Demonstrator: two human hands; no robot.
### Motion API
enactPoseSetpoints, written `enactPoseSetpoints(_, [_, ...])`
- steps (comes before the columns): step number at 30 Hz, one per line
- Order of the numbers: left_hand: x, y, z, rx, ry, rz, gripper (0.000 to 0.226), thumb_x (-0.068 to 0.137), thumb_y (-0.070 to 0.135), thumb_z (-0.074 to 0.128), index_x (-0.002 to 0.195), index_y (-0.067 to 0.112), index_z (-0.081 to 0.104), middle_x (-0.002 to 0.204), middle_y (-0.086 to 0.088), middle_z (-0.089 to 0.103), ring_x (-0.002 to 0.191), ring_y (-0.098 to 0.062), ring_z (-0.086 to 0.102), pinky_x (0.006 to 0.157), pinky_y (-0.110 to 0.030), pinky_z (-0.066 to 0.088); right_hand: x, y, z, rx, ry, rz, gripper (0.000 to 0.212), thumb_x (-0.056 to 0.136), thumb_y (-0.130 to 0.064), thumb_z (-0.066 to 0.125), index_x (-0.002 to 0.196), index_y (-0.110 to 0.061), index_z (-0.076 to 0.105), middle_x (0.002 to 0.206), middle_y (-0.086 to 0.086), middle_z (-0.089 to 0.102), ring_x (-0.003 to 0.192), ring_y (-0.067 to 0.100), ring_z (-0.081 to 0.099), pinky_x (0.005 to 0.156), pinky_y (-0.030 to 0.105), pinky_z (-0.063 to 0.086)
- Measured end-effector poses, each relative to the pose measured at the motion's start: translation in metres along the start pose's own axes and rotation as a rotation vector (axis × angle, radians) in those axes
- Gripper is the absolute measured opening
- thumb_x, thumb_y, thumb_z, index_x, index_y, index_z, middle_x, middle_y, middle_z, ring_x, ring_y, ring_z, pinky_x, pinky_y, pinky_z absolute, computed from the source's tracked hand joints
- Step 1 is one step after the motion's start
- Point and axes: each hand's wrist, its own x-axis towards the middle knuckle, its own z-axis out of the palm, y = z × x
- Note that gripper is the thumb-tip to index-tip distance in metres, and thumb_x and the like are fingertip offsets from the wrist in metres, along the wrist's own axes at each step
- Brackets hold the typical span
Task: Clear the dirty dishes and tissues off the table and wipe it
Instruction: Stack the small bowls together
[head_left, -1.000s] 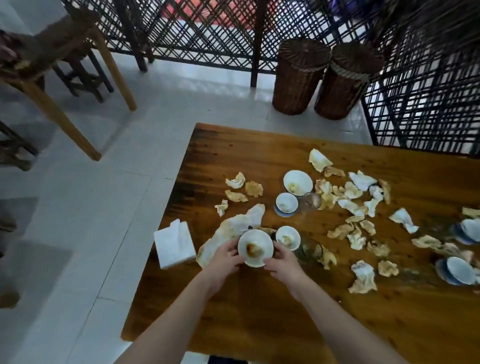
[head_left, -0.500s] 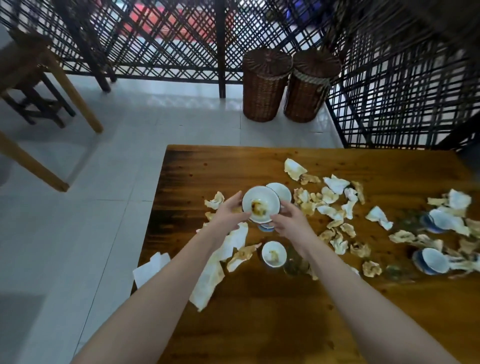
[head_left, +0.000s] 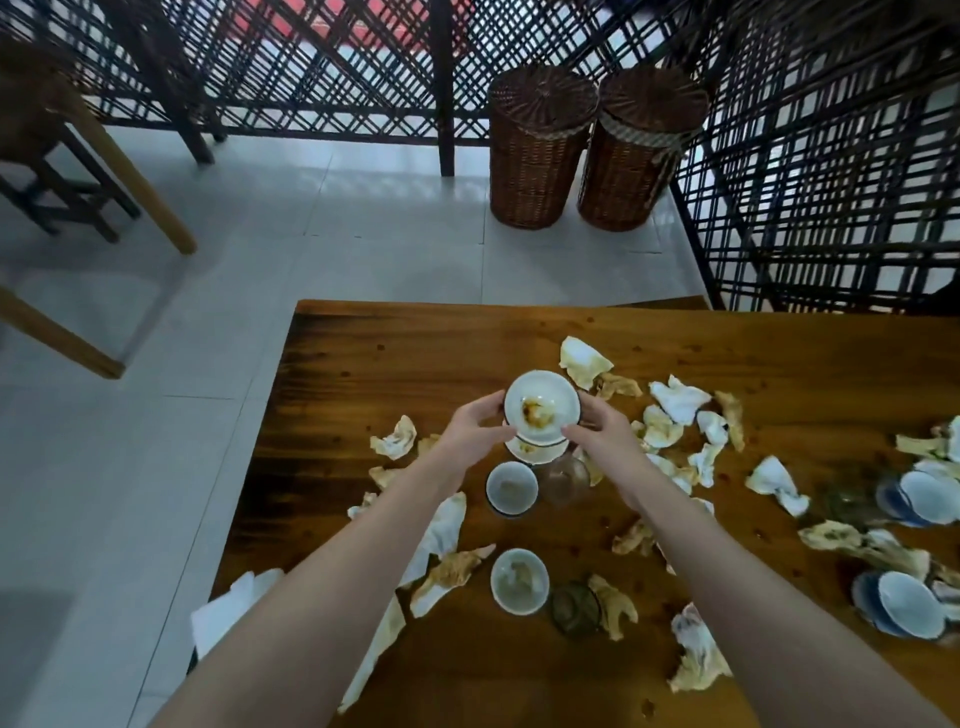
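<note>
Currently the left hand (head_left: 475, 434) and right hand (head_left: 605, 434) grasp the stained bowl (head_left: 542, 408) by opposite rim edges. They hold it level directly over a second bowl (head_left: 535, 453) on the table (head_left: 805, 353), evidently for stacking. Soiled tissues (head_left: 678, 397) lie scattered alongside, uncollected.

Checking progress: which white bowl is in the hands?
The sauce-stained bowl, gripped by the left hand and right hand; the two nearer bowls sit untouched on the table.

wicker baskets (head_left: 540, 156) (lidded) beside lattice screen (head_left: 311, 62)
</note>
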Motion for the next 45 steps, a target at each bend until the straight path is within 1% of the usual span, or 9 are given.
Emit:
enactPoseSetpoints(6, [0.010, -0.011, 0.005, 0.043, -0.021, -0.044, 0.059, 0.092, 0.021, 0.064, 0.146, 0.026, 0.040, 0.150, 0.003, 0.038, 0.130, -0.019, 0.040, 0.089, -0.030, 0.039, 0.020, 0.019, -0.003, -0.120, -0.006, 0.076, 0.053, 0.089, -0.016, 0.064, 0.140, -0.018, 0.047, 0.147, 0.007, 0.041, 0.130, 0.023, 0.042, 0.106, 0.038, 0.039])
enactPoseSetpoints(10, [0.012, -0.021, 0.003, 0.053, 0.007, -0.041, 0.052, 0.094, 0.017, 0.062, 0.142, 0.026, 0.045, 0.147, 0.004, 0.043, 0.130, -0.016, 0.040, 0.106, -0.038, 0.037, 0.026, 0.027, -0.002, -0.098, -0.030, 0.063, 0.047, 0.090, -0.013, 0.062, 0.136, -0.012, 0.051, 0.136, 0.006, 0.053, 0.116, 0.017, 0.051, 0.090, 0.026, 0.042])
enactPoseSetpoints(15, [0.013, -0.028, 0.001, 0.018, -0.001, -0.040, 0.051, 0.093, 0.014, 0.063, 0.139, 0.027, 0.047, 0.142, 0.001, 0.046, 0.130, -0.018, 0.042, 0.107, -0.039, 0.038, 0.030, 0.032, 0.004, -0.119, -0.086, 0.060, 0.052, 0.090, -0.016, 0.061, 0.140, -0.017, 0.046, 0.130, 0.001, 0.054, 0.112, 0.016, 0.052, 0.081, 0.023, 0.045])
enactPoseSetpoints(18, [0.011, -0.030, 0.004, -0.071, -0.026, -0.064, 0.048, 0.091, 0.014, 0.065, 0.132, 0.032, 0.048, 0.137, -0.005, 0.049, 0.128, -0.021, 0.045, 0.109, -0.048, 0.038, 0.029, 0.034, 0.006, -0.165, -0.100, 0.054, 0.054, 0.091, -0.022, 0.061, 0.142, -0.023, 0.042, 0.123, -0.007, 0.053, 0.101, 0.011, 0.052, 0.065, 0.015, 0.043])
enactPoseSetpoints(27, [0.003, -0.018, 0.007, -0.166, -0.005, 0.011, 0.051, 0.090, 0.012, 0.066, 0.131, 0.033, 0.046, 0.131, -0.008, 0.054, 0.122, -0.023, 0.052, 0.106, -0.045, 0.043, 0.018, 0.015, 0.009, -0.074, -0.076, 0.018, 0.059, 0.090, -0.017, 0.062, 0.144, -0.021, 0.040, 0.131, 0.001, 0.054, 0.119, 0.021, 0.052, 0.096, 0.036, 0.047])
enactPoseSetpoints(31, [-0.012, -0.005, 0.003, -0.211, 0.009, 0.092, 0.046, 0.091, 0.025, 0.065, 0.129, 0.042, 0.044, 0.127, -0.004, 0.054, 0.118, -0.020, 0.052, 0.098, -0.040, 0.045, 0.006, -0.003, 0.009, 0.035, -0.035, -0.057, 0.058, 0.090, -0.018, 0.062, 0.144, -0.020, 0.040, 0.130, -0.001, 0.056, 0.115, 0.015, 0.053, 0.092, 0.028, 0.047])
enactPoseSetpoints(36, [-0.036, 0.009, -0.003, -0.274, 0.007, 0.157, 0.038, 0.094, 0.030, 0.060, 0.126, 0.044, 0.047, 0.124, -0.004, 0.057, 0.114, -0.023, 0.060, 0.094, -0.039, 0.053, -0.023, -0.014, 0.015, 0.238, 0.061, -0.006, 0.042, 0.098, -0.041, 0.045, 0.138, -0.031, 0.044, 0.131, -0.004, 0.054, 0.118, 0.017, 0.053, 0.096, 0.039, 0.049])
enactPoseSetpoints(40, [-0.062, 0.005, -0.013, -0.280, -0.008, 0.200, 0.033, 0.093, 0.033, 0.059, 0.123, 0.045, 0.050, 0.119, 0.002, 0.059, 0.108, -0.018, 0.063, 0.076, -0.022, 0.056, -0.050, -0.016, 0.025, 0.314, 0.100, 0.006, 0.034, 0.100, -0.040, 0.041, 0.131, -0.029, 0.049, 0.130, -0.002, 0.053, 0.115, 0.017, 0.054, 0.090, 0.040, 0.054])
enactPoseSetpoints(45, [-0.093, -0.010, -0.018, -0.303, -0.060, 0.238, 0.025, 0.094, 0.033, 0.058, 0.115, 0.045, 0.053, 0.116, 0.001, 0.061, 0.104, -0.015, 0.065, 0.073, -0.020, 0.056, -0.088, -0.011, 0.034, 0.357, 0.124, -0.010, 0.032, 0.100, -0.036, 0.044, 0.128, -0.025, 0.051, 0.136, -0.002, 0.049, 0.115, 0.017, 0.055, 0.093, 0.038, 0.052])
